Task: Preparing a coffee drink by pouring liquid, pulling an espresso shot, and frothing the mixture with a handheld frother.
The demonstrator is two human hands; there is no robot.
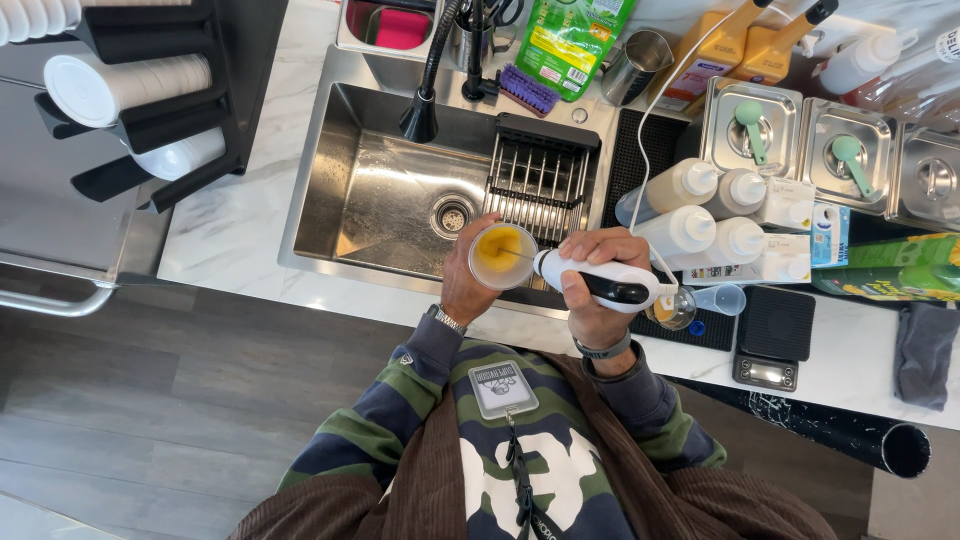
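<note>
Two hands are working over the front edge of a steel sink (380, 190) set into a white marble worktop (225, 235). The person's left hand (463, 280) is gripping a clear plastic cup (502, 256), its fingers wrapped around the wall of the cup, which is holding a yellow-orange liquid. The right hand (597, 290) is clenching a white handheld frother (600, 283) with a black grip, lying almost level, and its thin wire is reaching into the cup. A white cord (668, 90) is running from the frother's back end up across the worktop.

Just beside the right hand, white squeeze bottles (690, 215) are lying on a black mat (640, 150), and a small clear measuring cup (718, 298) is resting near the frother's tail. A black scale (775, 335) is sitting a little further right, next to a grey cloth (925, 350). Behind the bottles, steel containers (800, 130) with green-handled scoops are standing in a row. A black drying rack (540, 175) is spanning the right part of the sink, under the black tap (425, 95). Stacks of white cups (120, 85) are lying in a black holder at the far left.
</note>
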